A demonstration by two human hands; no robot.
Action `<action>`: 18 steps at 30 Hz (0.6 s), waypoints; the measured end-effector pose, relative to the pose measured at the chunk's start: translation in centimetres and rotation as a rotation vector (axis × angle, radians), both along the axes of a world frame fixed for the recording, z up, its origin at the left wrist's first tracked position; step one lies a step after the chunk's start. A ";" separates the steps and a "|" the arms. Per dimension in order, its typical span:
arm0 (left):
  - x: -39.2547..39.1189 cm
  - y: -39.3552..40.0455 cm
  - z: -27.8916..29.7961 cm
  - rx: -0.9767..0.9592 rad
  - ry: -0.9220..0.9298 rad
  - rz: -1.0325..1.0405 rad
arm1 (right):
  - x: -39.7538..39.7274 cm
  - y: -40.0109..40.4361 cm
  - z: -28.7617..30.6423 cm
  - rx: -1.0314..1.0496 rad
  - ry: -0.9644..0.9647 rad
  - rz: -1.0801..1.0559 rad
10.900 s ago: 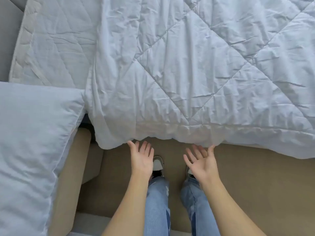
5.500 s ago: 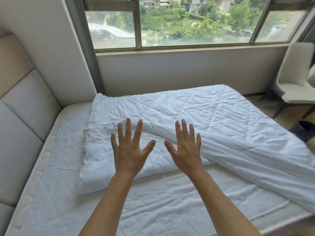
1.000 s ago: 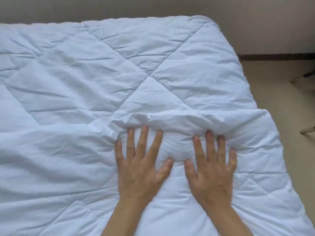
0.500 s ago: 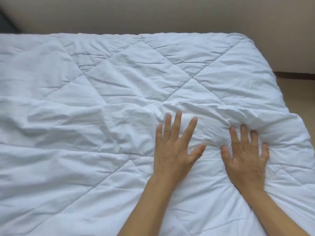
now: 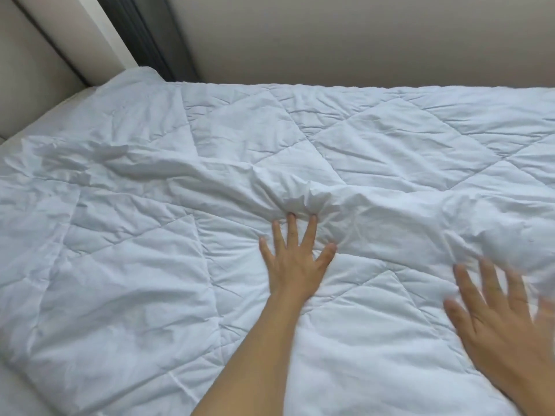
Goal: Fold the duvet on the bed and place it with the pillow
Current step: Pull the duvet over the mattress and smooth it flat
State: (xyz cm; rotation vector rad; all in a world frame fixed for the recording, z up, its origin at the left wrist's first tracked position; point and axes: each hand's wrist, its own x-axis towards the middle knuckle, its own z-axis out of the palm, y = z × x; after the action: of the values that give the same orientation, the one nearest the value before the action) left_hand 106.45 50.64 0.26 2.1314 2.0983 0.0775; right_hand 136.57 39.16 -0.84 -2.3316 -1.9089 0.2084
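The white quilted duvet [image 5: 375, 151] covers nearly the whole view, folded over itself with the near layer's crumpled edge running across the middle. My left hand [image 5: 295, 259] lies flat on the near layer, fingers spread, fingertips pressing into a bunched ridge of fabric. My right hand [image 5: 504, 319] is at the lower right, fingers apart and motion-blurred, on or just above the duvet; it holds nothing. The pillow is out of view.
A beige wall [image 5: 360, 40] rises right behind the far edge of the bed. A dark window frame or curtain strip [image 5: 144, 34] stands at the back left. A padded beige headboard [image 5: 27, 70] borders the left side.
The view has swung left, bringing in the headboard and back-left corner. My left hand still presses the fold ridge. My right hand has come off the ridge, drawn nearer to me, and is blurred.
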 end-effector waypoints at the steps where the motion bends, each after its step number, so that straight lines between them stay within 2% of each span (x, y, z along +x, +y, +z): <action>1: -0.2 0.0 -0.1 0.002 -0.021 0.000 | -0.1 -0.9 -1.1 0.001 -0.072 0.023; 3: -0.3 0.1 -0.5 0.050 -0.013 -0.005 | -0.4 -0.5 -1.2 0.003 -0.094 0.032; 7: 0.1 0.3 -1.2 0.074 -0.016 0.002 | -0.4 0.8 -0.9 0.003 -0.080 -0.102; 10: -0.4 0.1 0.1 -0.018 -0.037 -0.053 | -0.6 1.0 -0.5 -0.083 -0.094 -0.112; 12: -0.8 -1.5 1.7 -0.091 -0.074 -0.083 | -0.4 1.1 1.8 -0.188 -0.048 -0.128; 14: -1.2 -4.1 3.9 -0.109 -0.164 -0.070 | -1.1 -0.1 4.4 -0.166 -0.029 -0.130; 18: -1.6 -10.9 9.2 0.065 -0.236 -0.167 | -4.5 -6.2 10.6 -0.039 0.067 -0.140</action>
State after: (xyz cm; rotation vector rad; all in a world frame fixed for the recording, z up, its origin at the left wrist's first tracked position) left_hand 104.90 39.76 9.47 2.2020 1.8046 0.3636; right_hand 132.04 33.00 9.72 -2.4381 -1.7188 0.3085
